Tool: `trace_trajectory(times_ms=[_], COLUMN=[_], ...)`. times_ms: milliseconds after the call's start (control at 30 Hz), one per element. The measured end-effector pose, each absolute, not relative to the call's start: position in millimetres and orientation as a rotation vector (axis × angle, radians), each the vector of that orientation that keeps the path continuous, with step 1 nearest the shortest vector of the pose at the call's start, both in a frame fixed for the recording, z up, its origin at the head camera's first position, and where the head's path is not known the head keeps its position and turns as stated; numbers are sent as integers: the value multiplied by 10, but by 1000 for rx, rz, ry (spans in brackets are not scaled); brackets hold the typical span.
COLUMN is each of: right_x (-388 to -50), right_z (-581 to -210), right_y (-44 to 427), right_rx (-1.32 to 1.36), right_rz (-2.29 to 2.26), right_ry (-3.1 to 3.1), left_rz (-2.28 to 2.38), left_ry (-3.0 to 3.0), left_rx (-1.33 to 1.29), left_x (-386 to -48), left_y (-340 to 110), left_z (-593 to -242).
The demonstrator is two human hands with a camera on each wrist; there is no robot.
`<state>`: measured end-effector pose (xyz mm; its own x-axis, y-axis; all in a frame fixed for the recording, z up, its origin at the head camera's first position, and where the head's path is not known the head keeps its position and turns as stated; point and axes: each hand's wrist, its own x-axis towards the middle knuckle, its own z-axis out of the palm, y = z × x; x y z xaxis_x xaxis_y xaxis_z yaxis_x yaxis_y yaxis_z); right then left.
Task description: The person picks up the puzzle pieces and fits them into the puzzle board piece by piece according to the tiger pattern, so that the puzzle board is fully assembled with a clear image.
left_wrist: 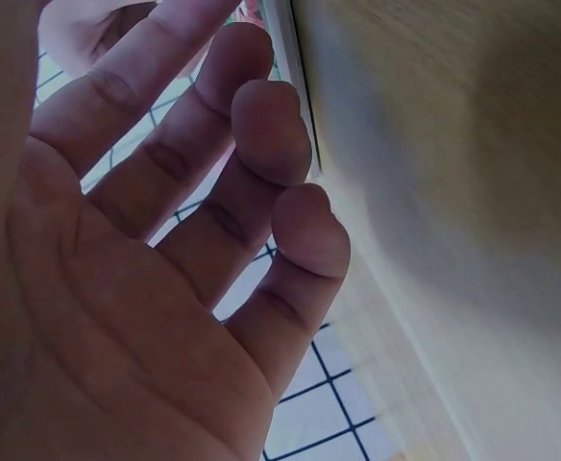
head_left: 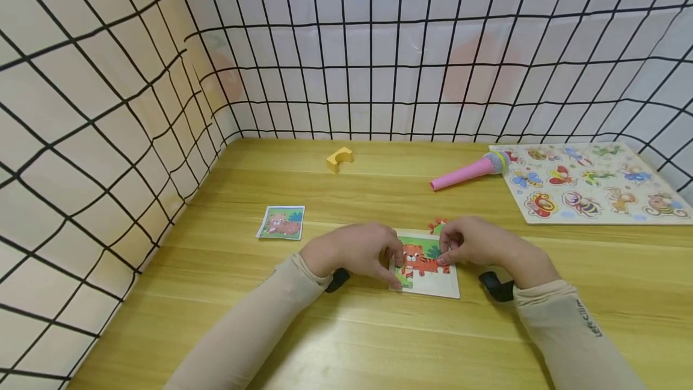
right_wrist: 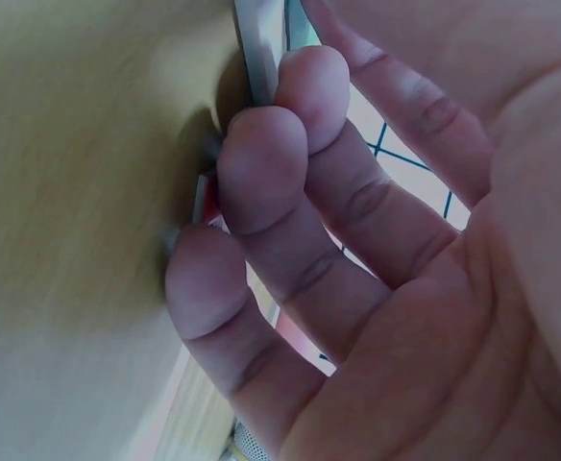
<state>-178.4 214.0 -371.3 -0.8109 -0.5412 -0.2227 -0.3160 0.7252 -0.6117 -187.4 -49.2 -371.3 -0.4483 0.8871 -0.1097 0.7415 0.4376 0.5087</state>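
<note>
A small jigsaw puzzle (head_left: 433, 284) lies on the wooden table, showing an orange tiger on green, with bare white backing at its lower right. At its left edge my left hand (head_left: 360, 251) rests, thumb on the lower left corner and fingers loosely bent; nothing shows in its palm. My right hand (head_left: 482, 245) is over the right side, thumb and index finger pinching at a puzzle piece by the tiger's rear, largely covered by the fingertips. Behind that hand, a loose puzzle piece (head_left: 436, 225) lies just beyond the board's top edge. Both wrist views show mainly palms and bent fingers.
A tiger picture card (head_left: 281, 223) lies to the left. Farther back are a yellow arched block (head_left: 339, 159) and a pink toy microphone (head_left: 468, 173), whose head touches an insect picture board (head_left: 590, 185). Black netting (head_left: 370, 65) over white sheeting encloses the table's back and sides.
</note>
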Motion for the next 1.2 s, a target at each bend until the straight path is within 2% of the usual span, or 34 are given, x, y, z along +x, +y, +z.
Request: trace_trajectory(times_ms=[900,1200], right_x=[-1773,-1818], right_z=[-3689,-3675], right_y=[2141,2345], right_rx=[-664,-718], right_rz=[-801,-844], right_ry=[2534,2541], left_rz=[474,537], left_ry=[2405,2412], left_rx=[1380,1338], left_x=[-1837,-1870], left_y=[-446,-487], left_z=[-3710,-3726])
